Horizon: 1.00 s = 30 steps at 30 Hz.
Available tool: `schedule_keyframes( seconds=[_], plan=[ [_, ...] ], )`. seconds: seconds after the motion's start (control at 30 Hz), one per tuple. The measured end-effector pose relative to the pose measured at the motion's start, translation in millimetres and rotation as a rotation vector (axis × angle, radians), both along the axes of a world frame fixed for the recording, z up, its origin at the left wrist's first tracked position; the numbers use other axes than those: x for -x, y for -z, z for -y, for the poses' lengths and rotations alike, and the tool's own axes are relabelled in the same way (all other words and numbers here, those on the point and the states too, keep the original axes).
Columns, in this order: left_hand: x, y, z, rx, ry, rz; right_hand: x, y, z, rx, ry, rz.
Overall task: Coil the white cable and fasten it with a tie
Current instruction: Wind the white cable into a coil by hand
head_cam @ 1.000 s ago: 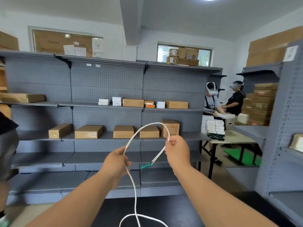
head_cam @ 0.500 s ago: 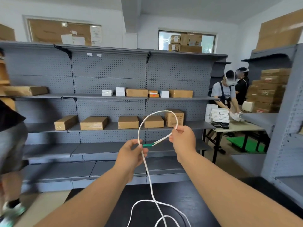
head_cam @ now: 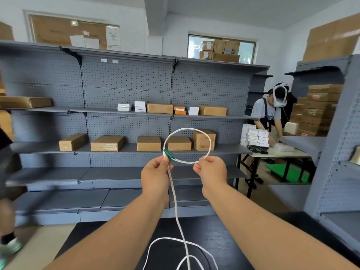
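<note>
White cable (head_cam: 187,128) is held up at chest height in front of the person, bent into one round loop between both hands, and its green end piece (head_cam: 168,154) sits at the loop's lower left, where the strand crosses itself. The left hand (head_cam: 155,176) pinches the cable at that crossing, thumb pressed against curled fingers just beneath the green piece, and the long strand drops from this grip. The right hand (head_cam: 211,172) pinches the loop at its lower right, fingers curled in and the thumb closing on the strand. From the left hand the cable hangs down between the forearms to the dark surface (head_cam: 204,230) below, where it lies in loose curves that run out of the bottom of the view. Behind the loop stands grey pegboard shelving (head_cam: 126,75). Brown cardboard boxes (head_cam: 107,143) sit in a row on its middle shelf, and small white boxes (head_cam: 139,106) share the shelf above with more brown ones. To the right, a person wearing a white headset (head_cam: 266,112) bends over a table that carries stacks of flat white boxes (head_cam: 255,136). Further right, a second shelving unit holds stacked brown cartons (head_cam: 315,112). A green mat (head_cam: 286,172) lies on the floor under the table. At the left edge another person (head_cam: 7,172) shows only as a blur.
</note>
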State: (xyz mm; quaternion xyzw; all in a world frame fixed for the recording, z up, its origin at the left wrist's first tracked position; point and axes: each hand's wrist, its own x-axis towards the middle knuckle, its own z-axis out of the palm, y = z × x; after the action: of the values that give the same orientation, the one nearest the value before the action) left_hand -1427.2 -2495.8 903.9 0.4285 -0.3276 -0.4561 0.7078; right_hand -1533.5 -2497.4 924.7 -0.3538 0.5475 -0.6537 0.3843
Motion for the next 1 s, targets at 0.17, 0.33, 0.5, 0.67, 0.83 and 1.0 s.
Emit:
schedule_keyframes(
  seconds=[0.17,0.33,0.5,0.67,0.83,1.0],
  plan=[
    [5.9,-4.8,0.4,0.028,-0.065,0.076,-0.5,9.4,0.9,-0.009,-0.049,-0.017],
    [10.1,-6.9,2.3,0.051,-0.072,0.057,-2.2,15.4,0.2,-0.017,-0.140,0.006],
    [-2.6,-18.4,3.4,0.123,-0.088,0.209,6.5,9.6,-0.1,-0.126,-0.347,-0.080],
    [-29.0,-36.2,10.1,0.118,0.002,0.597,26.0,-7.0,4.1,-0.019,-0.146,-0.767],
    [-44.7,-49.5,3.6,0.096,0.261,0.834,23.8,-34.1,6.6,0.375,-0.274,-1.215],
    [-54.1,-58.0,-3.6,0.051,0.459,0.949,18.6,-45.3,3.3,0.422,-0.508,-1.433]
  ],
)
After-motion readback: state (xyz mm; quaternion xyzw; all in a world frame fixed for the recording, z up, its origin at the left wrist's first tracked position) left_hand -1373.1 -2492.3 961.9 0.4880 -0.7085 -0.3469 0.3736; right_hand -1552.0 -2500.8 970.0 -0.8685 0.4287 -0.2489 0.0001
